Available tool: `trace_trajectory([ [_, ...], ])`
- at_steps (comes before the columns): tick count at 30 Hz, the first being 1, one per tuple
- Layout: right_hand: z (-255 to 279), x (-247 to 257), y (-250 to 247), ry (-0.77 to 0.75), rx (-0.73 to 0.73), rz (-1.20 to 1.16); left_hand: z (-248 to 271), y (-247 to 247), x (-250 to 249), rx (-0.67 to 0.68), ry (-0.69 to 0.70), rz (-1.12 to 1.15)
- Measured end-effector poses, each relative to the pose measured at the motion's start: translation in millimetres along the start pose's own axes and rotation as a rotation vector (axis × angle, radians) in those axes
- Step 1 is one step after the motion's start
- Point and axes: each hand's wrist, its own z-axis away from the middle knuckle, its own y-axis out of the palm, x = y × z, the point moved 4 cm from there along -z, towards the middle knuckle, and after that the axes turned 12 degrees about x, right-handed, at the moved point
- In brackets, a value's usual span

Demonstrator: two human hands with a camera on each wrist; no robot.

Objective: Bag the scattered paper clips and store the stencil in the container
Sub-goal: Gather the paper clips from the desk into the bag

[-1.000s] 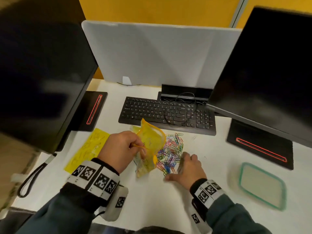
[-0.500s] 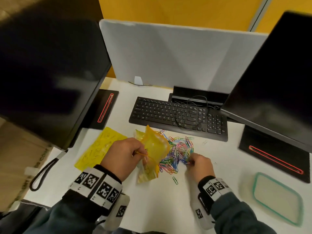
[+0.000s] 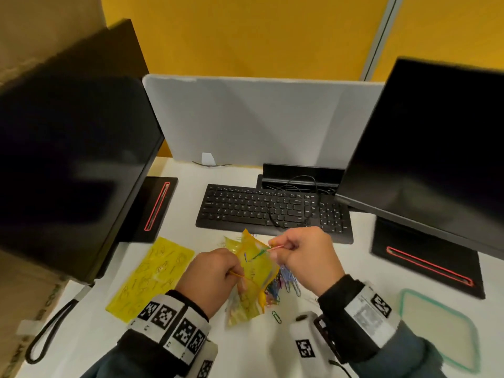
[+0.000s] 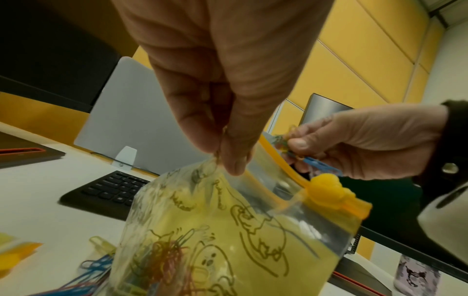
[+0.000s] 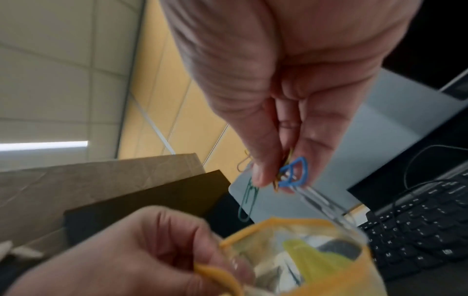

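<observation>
My left hand (image 3: 218,271) pinches the near rim of a yellow zip bag (image 3: 253,279), holding its mouth apart. The bag (image 4: 228,236) has an orange zip slider and some coloured clips inside. My right hand (image 3: 297,252) pinches a small bunch of paper clips (image 5: 291,174) just above the bag's mouth (image 5: 298,246); a green clip dangles from it. A pile of coloured paper clips (image 3: 283,282) lies on the desk behind the bag, one green clip (image 3: 276,317) lies apart near me. The yellow stencil (image 3: 151,276) lies flat to the left. The container (image 3: 439,328), with a teal rim, sits at the right.
A black keyboard (image 3: 272,208) lies just beyond my hands. Two dark monitors (image 3: 68,165) (image 3: 436,137) stand left and right on black bases. A grey divider panel (image 3: 259,118) closes the back of the white desk (image 3: 245,347). A black strap (image 3: 46,334) lies at the left edge.
My right hand has lifted from the clip pile on the desk, carrying a few clips up to the bag's mouth. My left hand still holds the bag in the same place.
</observation>
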Motion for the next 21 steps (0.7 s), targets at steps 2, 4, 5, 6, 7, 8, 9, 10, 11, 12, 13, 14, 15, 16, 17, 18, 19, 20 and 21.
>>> trace_trajectory([
  [2,-4,3,8,0.007,0.033,0.005,-4,0,-5,-0.005,0.021,-0.001],
  [4,-5,4,9,0.009,0.029,-0.044,-5,-1,-8,-0.015,0.034,-0.001],
  [5,-5,3,7,0.012,0.014,-0.083,-6,-1,-9,-0.021,0.034,0.006],
  [6,-4,0,3,0.017,-0.012,-0.140,-6,-1,-9,-0.028,0.033,0.015],
  [7,-3,-5,-3,0.026,-0.047,-0.207,-7,-1,-8,-0.036,0.032,0.023],
  [8,-4,-13,-10,0.040,-0.089,-0.261,-7,-1,-6,-0.045,0.028,0.027],
  [9,-7,-24,-16,0.068,-0.133,-0.260,-6,-2,-4,-0.055,0.026,0.031],
  [10,-12,-38,-21,0.111,-0.161,-0.187,-6,-2,-2,-0.065,0.025,0.038],
  [11,-18,-55,-24,0.178,-0.148,-0.060,-4,-3,0,-0.070,0.027,0.051],
  [12,-25,-72,-22,0.256,-0.082,0.075,-3,-4,2,-0.074,0.028,0.065],
  [13,-31,-87,-16,0.315,0.028,0.203,0,-6,3,-0.080,0.025,0.076],
  [14,-36,-100,-8,0.330,0.148,0.319,2,-7,5,-0.087,0.019,0.079],
  [15,-40,-109,0,0.309,0.258,0.433,4,-9,7,-0.095,0.012,0.076],
  [16,-41,-115,9,0.275,0.348,0.539,7,-10,9,-0.104,0.006,0.071],
  [17,-42,-121,16,0.248,0.410,0.626,9,-12,12,-0.111,-0.002,0.066],
  [18,-43,-125,21,0.231,0.443,0.694,11,-14,14,-0.114,-0.012,0.063],
  [19,-43,-127,24,0.211,0.449,0.741,13,-15,17,-0.115,-0.022,0.058],
  [20,-44,-126,27,0.190,0.436,0.771,14,-16,19,-0.114,-0.035,0.052],
  [21,-46,-126,29,0.160,0.408,0.781,15,-16,21,-0.110,-0.048,0.045],
])
